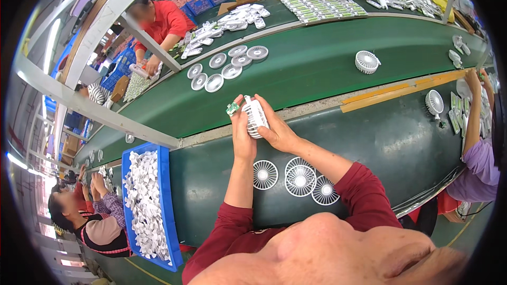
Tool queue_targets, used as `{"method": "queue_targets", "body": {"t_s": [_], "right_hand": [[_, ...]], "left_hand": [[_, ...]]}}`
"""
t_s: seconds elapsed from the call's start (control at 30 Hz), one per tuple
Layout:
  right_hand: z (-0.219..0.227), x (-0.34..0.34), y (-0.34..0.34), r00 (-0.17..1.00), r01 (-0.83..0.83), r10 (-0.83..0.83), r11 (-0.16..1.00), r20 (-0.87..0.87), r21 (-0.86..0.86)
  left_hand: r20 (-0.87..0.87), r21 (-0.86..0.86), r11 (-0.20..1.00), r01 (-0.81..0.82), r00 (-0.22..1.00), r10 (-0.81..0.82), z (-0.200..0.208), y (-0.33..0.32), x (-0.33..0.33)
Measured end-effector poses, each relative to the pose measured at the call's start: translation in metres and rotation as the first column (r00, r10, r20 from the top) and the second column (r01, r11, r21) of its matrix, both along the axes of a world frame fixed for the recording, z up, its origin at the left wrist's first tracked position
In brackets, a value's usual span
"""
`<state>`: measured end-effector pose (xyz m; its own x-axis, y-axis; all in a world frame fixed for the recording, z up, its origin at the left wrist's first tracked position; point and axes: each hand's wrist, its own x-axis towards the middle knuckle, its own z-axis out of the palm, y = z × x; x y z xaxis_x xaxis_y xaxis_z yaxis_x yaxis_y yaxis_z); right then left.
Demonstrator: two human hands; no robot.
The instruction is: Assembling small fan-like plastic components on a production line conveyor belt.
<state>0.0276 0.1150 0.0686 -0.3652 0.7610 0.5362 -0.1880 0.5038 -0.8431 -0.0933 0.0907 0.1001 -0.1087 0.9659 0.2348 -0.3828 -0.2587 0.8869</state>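
Note:
Over the near edge of the green belt, both my hands are closed around a white fan housing (255,119) with a slatted cage. My left hand (242,134) grips it from the left side. My right hand (280,133) wraps its right side, thumb pressed low on the slats. A small green circuit board (232,108) shows beside my left fingertips; whether they touch it I cannot tell. Below my forearms, several round white fan grilles lie on the dark worktable, one grille (265,174) apart and another grille (300,180) overlapping its neighbours.
Left of me stands a blue bin (163,206) full of small white fan blades. Across the green belt (306,84) lie several round fan parts (231,71) and a fan head (367,62). Co-workers sit on the left, far side and right, beside piles of white handles (232,21).

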Motion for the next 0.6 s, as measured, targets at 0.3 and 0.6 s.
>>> {"method": "queue_targets", "body": {"t_s": [0.3,0.6], "right_hand": [[-0.006,-0.012,-0.011,0.990,0.017,-0.027,0.997,-0.136,-0.070],[-0.006,-0.001,0.007,1.000,-0.005,0.005,0.995,-0.002,-0.101]], "left_hand": [[-0.177,0.203,0.920,-0.336,0.911,0.372,-0.015,0.000,0.024],[-0.218,0.254,0.927,-0.276,0.917,0.333,-0.023,0.011,0.017]]}}
